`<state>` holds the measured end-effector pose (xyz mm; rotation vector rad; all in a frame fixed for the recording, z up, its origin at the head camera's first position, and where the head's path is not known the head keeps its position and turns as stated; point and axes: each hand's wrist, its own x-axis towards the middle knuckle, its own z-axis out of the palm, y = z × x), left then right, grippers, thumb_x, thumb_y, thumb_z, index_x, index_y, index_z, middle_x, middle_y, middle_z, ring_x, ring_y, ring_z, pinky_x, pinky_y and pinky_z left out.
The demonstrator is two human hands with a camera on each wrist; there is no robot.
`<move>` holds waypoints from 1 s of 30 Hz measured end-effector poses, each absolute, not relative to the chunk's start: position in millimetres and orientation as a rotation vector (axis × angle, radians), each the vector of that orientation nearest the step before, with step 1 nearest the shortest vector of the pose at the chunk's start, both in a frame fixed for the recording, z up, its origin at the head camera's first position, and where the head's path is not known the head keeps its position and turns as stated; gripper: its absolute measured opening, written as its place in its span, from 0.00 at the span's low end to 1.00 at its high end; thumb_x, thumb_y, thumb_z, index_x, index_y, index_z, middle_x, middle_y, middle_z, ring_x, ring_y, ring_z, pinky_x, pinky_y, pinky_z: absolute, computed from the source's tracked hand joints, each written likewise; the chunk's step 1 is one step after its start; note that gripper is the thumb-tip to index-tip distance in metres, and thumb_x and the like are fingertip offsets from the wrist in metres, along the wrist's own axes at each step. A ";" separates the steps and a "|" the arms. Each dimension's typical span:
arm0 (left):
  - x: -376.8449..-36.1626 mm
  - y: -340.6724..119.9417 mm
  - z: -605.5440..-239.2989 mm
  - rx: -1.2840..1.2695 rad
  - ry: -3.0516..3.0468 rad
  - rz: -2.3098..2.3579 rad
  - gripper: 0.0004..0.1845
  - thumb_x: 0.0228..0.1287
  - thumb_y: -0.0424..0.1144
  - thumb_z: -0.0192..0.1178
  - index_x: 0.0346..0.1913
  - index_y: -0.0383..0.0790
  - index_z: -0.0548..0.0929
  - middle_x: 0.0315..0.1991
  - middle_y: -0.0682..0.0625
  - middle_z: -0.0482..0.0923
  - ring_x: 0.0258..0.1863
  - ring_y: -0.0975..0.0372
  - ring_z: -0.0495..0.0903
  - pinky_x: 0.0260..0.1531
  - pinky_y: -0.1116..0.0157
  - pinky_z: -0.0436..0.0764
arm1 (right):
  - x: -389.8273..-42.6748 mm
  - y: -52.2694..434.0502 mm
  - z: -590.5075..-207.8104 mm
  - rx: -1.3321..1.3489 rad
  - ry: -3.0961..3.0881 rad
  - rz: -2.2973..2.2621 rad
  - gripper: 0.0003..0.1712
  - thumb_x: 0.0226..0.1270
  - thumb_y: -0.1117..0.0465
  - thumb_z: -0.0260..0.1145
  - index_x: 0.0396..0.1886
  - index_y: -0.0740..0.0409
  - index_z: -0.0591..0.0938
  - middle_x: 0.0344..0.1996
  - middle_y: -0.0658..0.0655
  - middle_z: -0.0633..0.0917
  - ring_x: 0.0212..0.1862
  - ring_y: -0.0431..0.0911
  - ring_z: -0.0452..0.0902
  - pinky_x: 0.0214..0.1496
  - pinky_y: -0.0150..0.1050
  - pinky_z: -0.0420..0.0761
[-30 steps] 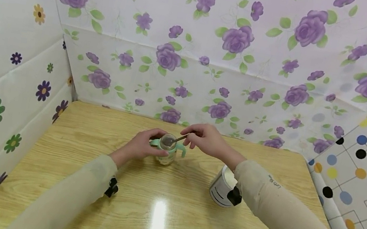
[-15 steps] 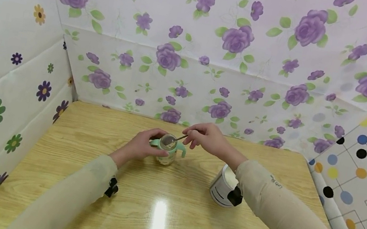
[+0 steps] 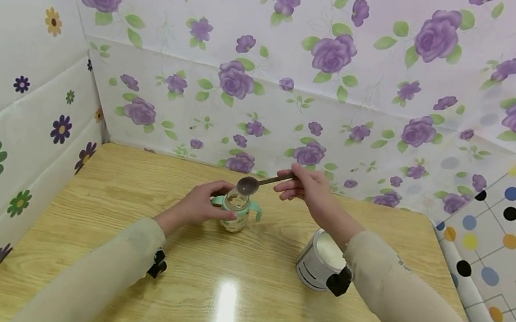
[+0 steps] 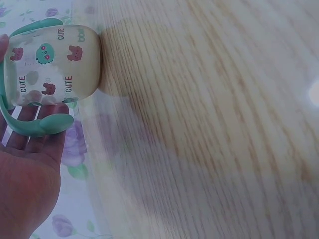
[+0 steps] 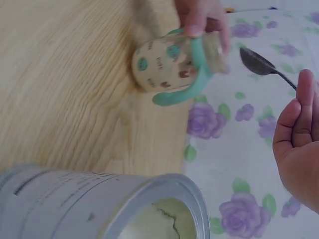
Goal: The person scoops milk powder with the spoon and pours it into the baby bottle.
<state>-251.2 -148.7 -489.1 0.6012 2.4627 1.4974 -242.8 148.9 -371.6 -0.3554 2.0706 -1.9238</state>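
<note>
A clear baby bottle (image 3: 233, 219) with mint-green handles and printed cartoon figures stands uncapped on the table. My left hand (image 3: 203, 203) grips it around the neck and left handle, thumb across the front. In the left wrist view pale contents show low in the bottle (image 4: 55, 64). My right hand (image 3: 310, 192) pinches the handle of a dark metal spoon (image 3: 248, 185), its bowl just above the bottle's mouth. The right wrist view shows the spoon (image 5: 256, 62) apart from the rim, with its bowl bare of any heap.
An open tin (image 3: 314, 266) of pale powder stands at the right, under my right forearm. The wooden table (image 3: 131, 173) ends at a flower-print cloth (image 3: 278, 107) behind. A dotted cloth (image 3: 507, 245) hangs along the right side.
The spoon has come up out of the bottle's mouth. My right hand has moved up and to the right with it. The left hand and bottle have stayed in place.
</note>
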 end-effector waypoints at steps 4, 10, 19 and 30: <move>-251.2 -148.2 -489.9 0.596 2.458 1.497 0.35 0.62 0.46 0.81 0.71 0.47 0.79 0.63 0.49 0.83 0.68 0.52 0.78 0.68 0.48 0.78 | -234.0 172.9 -361.4 -0.210 1.806 -2.169 0.28 0.92 0.51 0.46 0.57 0.69 0.84 0.30 0.51 0.92 0.32 0.40 0.88 0.45 0.33 0.87; -251.9 -147.6 -489.9 0.592 2.447 1.509 0.35 0.62 0.46 0.81 0.70 0.48 0.80 0.63 0.49 0.83 0.67 0.52 0.78 0.66 0.49 0.80 | -214.0 234.6 -353.0 -0.165 1.572 -2.352 0.27 0.91 0.51 0.48 0.51 0.63 0.90 0.31 0.55 0.93 0.32 0.40 0.88 0.43 0.33 0.87; -251.2 -148.9 -488.1 0.580 2.445 1.503 0.35 0.61 0.48 0.81 0.70 0.50 0.80 0.64 0.48 0.82 0.68 0.52 0.77 0.67 0.47 0.78 | -175.5 317.1 -364.9 -0.224 1.622 -2.319 0.27 0.92 0.53 0.47 0.55 0.66 0.88 0.34 0.56 0.93 0.37 0.43 0.89 0.45 0.35 0.87; -250.8 -147.2 -486.2 0.586 2.465 1.484 0.35 0.61 0.46 0.82 0.70 0.49 0.80 0.62 0.50 0.83 0.67 0.51 0.78 0.67 0.46 0.79 | -148.9 346.4 -405.5 -0.254 1.900 -2.076 0.28 0.93 0.53 0.45 0.56 0.67 0.88 0.34 0.51 0.93 0.35 0.41 0.87 0.42 0.34 0.86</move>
